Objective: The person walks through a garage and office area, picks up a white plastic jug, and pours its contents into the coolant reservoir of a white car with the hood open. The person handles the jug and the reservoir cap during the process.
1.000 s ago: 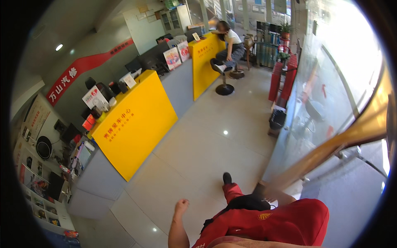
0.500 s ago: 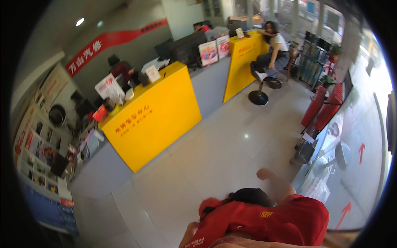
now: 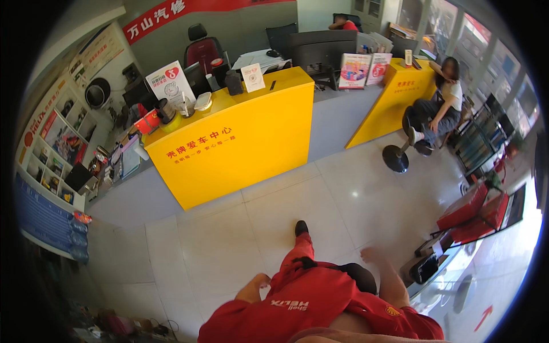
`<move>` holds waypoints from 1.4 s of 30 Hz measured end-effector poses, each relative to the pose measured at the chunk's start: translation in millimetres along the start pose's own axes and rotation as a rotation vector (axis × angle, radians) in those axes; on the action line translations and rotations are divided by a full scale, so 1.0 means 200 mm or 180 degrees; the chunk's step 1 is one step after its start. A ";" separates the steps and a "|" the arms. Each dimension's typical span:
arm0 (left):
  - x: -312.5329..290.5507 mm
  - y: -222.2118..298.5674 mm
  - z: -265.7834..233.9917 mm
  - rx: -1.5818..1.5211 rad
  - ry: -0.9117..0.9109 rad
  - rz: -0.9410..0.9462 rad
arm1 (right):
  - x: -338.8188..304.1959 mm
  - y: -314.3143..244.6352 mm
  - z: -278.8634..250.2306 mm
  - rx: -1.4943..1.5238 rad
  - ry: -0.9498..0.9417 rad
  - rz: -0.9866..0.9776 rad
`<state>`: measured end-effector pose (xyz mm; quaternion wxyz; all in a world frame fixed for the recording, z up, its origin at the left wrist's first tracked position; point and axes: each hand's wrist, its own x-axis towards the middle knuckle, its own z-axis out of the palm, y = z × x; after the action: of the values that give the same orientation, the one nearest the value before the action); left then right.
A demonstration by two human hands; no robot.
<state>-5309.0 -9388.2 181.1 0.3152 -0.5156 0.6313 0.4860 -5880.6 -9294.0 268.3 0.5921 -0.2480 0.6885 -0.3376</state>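
My left hand (image 3: 261, 280) hangs at my side, beside the red trouser leg (image 3: 298, 251), its fingers turned inward and mostly hidden. On the other side, my right hand (image 3: 373, 256) is held out over the tiled floor and smeared by motion; I see no object in it. Neither hand touches any furniture. My red shirt (image 3: 257, 320) fills the bottom of the view, and one dark shoe (image 3: 301, 228) is out in front. Ahead stands a yellow counter (image 3: 246, 154) with signs, cups and small containers on top.
A grey counter section (image 3: 337, 117) joins a second yellow counter (image 3: 386, 100). Beside it a person (image 3: 443, 103) sits on a stool with a round black base (image 3: 396, 159). Red boxes (image 3: 472, 211) and a glass-topped table (image 3: 452, 274) line the right. Blue-capped water bottles (image 3: 77, 240) stand left.
My view has turned rightward and down; the counters now sit higher and farther right. My left hand and a leg with a dark shoe have come into sight. My right arm stays out.
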 end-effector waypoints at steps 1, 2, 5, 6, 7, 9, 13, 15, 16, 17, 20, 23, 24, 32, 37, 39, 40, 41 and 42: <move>0.06 0.06 -0.17 0.0262 -0.0502 0.0033 | 0.01 0.08 -0.12 0.0304 0.0391 0.0291; 0.12 0.14 -0.36 0.0185 -0.0634 -0.0048 | -0.04 0.19 -0.21 0.0272 0.0576 0.0696; 0.28 0.41 -0.96 -0.0434 0.0070 0.0051 | -0.22 0.33 -0.40 0.0867 0.1308 0.1619; 0.31 0.52 -1.18 -0.0332 0.0639 0.0600 | -0.25 0.31 -0.44 0.0959 0.1435 0.1766; 0.33 0.63 -1.36 -0.0326 0.1272 0.0747 | -0.33 0.31 -0.44 0.1052 0.1517 0.1808; 0.34 0.84 -1.72 -0.0500 0.1550 0.0686 | -0.37 0.20 -0.42 0.1019 0.1572 0.1765; 0.20 1.21 -2.18 -0.1228 0.2172 0.1305 | -0.08 -0.13 -0.35 0.1399 0.1327 0.1312; 0.11 1.33 -2.29 -0.1369 0.2293 0.1730 | 0.22 -0.32 -0.33 0.0868 0.1174 0.1149; 0.08 1.37 -2.33 -0.1306 0.2260 0.1810 | 0.37 -0.41 -0.33 0.0440 0.1051 0.0964; 0.04 1.40 -2.34 -0.1297 0.2258 0.1921 | 0.57 -0.55 -0.34 0.0253 0.0974 0.0908; 0.00 1.42 -2.35 -0.1175 0.2248 0.2010 | 1.02 -1.00 -0.34 0.0056 0.0870 0.0386; 0.00 1.32 -2.29 -0.0973 0.2138 0.1826 | 1.28 -1.54 -0.21 -0.1193 0.0826 -0.0476; 0.00 1.28 -2.27 -0.0940 0.2093 0.1711 | 1.34 -1.77 -0.16 -0.1293 0.0973 -0.0717; -0.05 1.09 -2.39 -0.1829 0.2508 0.0911 | 1.69 -3.32 0.50 -0.1433 0.0513 -0.2255; -0.14 1.33 -2.81 -0.2233 0.3337 0.1208 | 2.01 -3.85 0.76 -0.1637 0.0367 -0.3339; -0.18 1.47 -2.99 -0.2079 0.3513 0.1103 | 2.11 -3.94 0.85 -0.1714 0.0435 -0.3604; -0.18 1.55 -3.09 -0.2059 0.3615 0.1109 | 2.14 -3.97 0.88 -0.1735 0.0521 -0.3718; -0.21 1.61 -3.15 -0.1856 0.3781 0.1227 | 2.20 -4.00 0.91 -0.1561 0.0726 -0.4022; -0.23 1.66 -3.20 -0.1704 0.3891 0.1274 | 2.21 -3.99 0.94 -0.1840 0.0635 -0.3743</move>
<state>-5547.8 -9973.9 529.0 -0.3303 -0.6304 0.6369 0.2963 -5820.2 -10171.2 573.9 0.1522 -0.6989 0.5527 -0.4276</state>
